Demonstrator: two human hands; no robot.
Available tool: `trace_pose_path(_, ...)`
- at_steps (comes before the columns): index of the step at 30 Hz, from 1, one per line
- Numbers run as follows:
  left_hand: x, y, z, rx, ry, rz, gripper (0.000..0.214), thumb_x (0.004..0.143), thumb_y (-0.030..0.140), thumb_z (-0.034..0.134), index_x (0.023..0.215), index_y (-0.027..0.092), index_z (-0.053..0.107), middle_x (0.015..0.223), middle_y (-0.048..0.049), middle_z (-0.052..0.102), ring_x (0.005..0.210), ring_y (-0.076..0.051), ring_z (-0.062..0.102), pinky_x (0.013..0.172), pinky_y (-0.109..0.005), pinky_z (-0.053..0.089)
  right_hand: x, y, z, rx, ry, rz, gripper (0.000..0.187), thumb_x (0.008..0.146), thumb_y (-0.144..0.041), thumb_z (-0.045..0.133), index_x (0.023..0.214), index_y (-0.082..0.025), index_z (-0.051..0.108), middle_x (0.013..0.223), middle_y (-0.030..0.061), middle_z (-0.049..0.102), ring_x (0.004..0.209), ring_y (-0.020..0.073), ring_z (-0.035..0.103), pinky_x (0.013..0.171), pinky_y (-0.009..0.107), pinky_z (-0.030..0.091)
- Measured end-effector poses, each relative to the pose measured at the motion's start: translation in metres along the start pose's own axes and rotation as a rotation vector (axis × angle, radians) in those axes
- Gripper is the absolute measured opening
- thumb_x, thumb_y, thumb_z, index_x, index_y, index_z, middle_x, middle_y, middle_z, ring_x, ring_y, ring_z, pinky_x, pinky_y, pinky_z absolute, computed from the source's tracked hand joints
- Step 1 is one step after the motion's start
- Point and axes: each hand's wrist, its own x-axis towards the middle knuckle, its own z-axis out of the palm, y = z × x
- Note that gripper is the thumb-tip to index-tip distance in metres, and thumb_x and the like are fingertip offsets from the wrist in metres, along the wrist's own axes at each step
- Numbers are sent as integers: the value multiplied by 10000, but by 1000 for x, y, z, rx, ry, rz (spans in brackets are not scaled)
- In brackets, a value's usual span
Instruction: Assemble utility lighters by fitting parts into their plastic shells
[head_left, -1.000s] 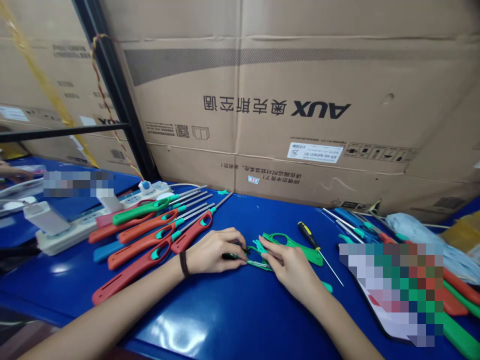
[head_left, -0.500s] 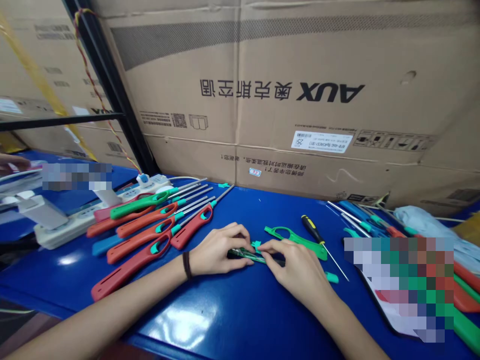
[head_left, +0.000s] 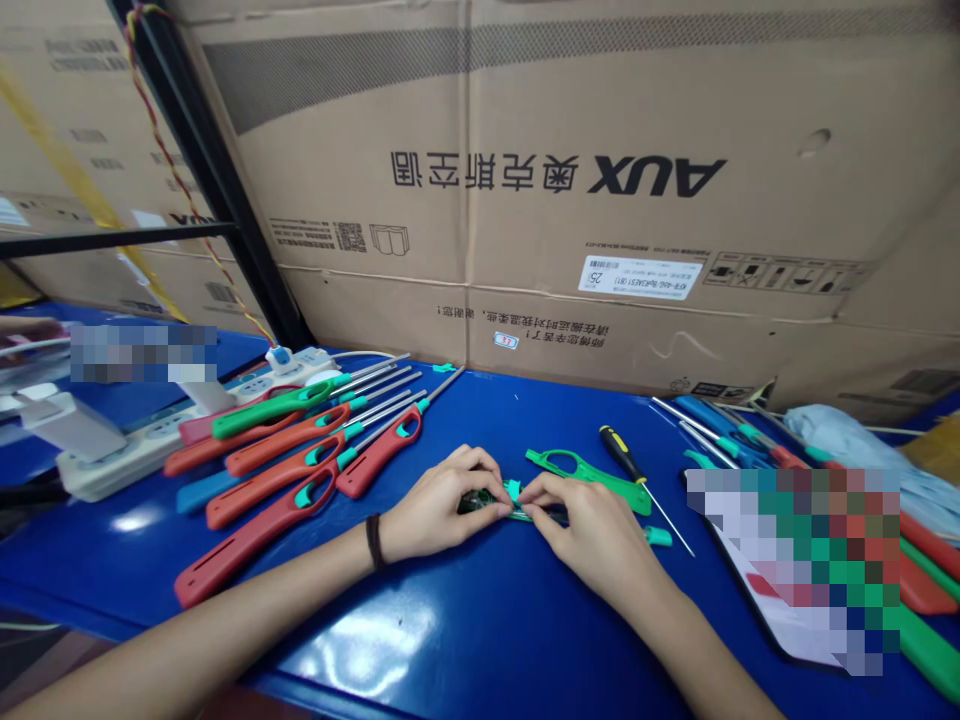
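Observation:
My left hand (head_left: 454, 508), with a dark band at its wrist, is closed round the left part of an opened utility lighter (head_left: 517, 516). Clear and dark inner parts show between the fingers. A teal trigger (head_left: 513, 489) stands up at the lighter's upper edge. From the other side, my right hand (head_left: 596, 525) pinches the lighter, its fingertips near the trigger and close to my left thumb. Just behind the right hand lies a loose green shell half (head_left: 589, 480). A small teal piece (head_left: 658, 537) sits beside the right wrist. My palms hide much of the lighter.
Several red, orange and green lighters (head_left: 259, 535) lie at left, by a white power strip (head_left: 112, 462) with plugs. A yellow-black screwdriver (head_left: 626, 460) lies at right. Further right are more lighters and a blurred pale tray-like thing (head_left: 757, 590). A cardboard box (head_left: 525, 240) walls the back.
My left thumb and fingertips have shifted right along the lighter, closer to my right fingertips. Both hands keep their grip. The whole view has shifted slightly.

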Motion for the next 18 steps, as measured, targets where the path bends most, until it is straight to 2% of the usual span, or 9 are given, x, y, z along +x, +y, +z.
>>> trace_pose_path(11,2,7,4,82,49,-41,78,877,250,583,855,203,640,968,-18,573,885,-175,507,840,-334,379,2,5,0,24,-20,-21,127,845,-196,541,846,-272,642,833,-64,746,805,193,700,651,277,465)
trace_pose_path(18,3,8,5,54,50,-52,102,891,279,565,870,213,639,985,-20,581,904,-174,518,848,-330,367,2,7,-2,23,-49,-38,142,845,-153,502,887,-254,593,819,-59,737,792,177,697,630,265,441)
